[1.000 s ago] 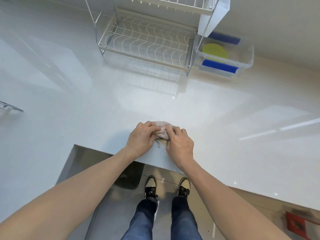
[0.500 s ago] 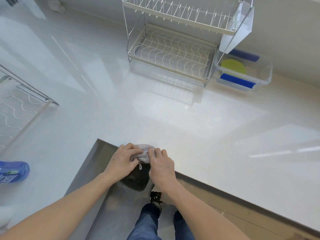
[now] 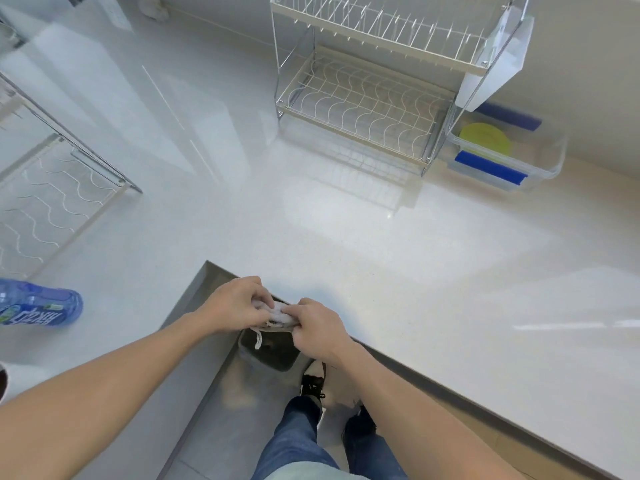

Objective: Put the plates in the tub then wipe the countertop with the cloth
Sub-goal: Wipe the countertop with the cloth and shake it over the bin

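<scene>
The cloth (image 3: 280, 315) was bunched between both hands at the inner corner of the L-shaped counter (image 3: 381, 258), held just off the counter's front edge and above a dark bin (image 3: 273, 351) on the floor below. The left hand (image 3: 239, 304) gripped the cloth's left end with curled fingers; the right hand (image 3: 320, 332) pinched its right end, thumb and fingers closed over the fabric. The cloth's long axis ran left to right between the two hands, and a short loop of it hung down beneath them.

The surface to be wiped lay ahead of and to the right of the hands, spreading away toward the two-tier dish rack (image 3: 367, 112) at the back. The right hand was nearer the long right-hand run of counter; the left hand was nearer the left-hand run, where a blue bottle (image 3: 38, 308) lay on its side.

The plates (image 3: 485, 138), seen as a yellow-green disc, sat in the clear tub (image 3: 550, 164) to the right of the rack, well apart from the hands. The plate step therefore appeared complete, and the wiping step appeared to be in hand.

The coming move would likely require the cloth to be carried forward onto the counter and pressed flat.
</scene>
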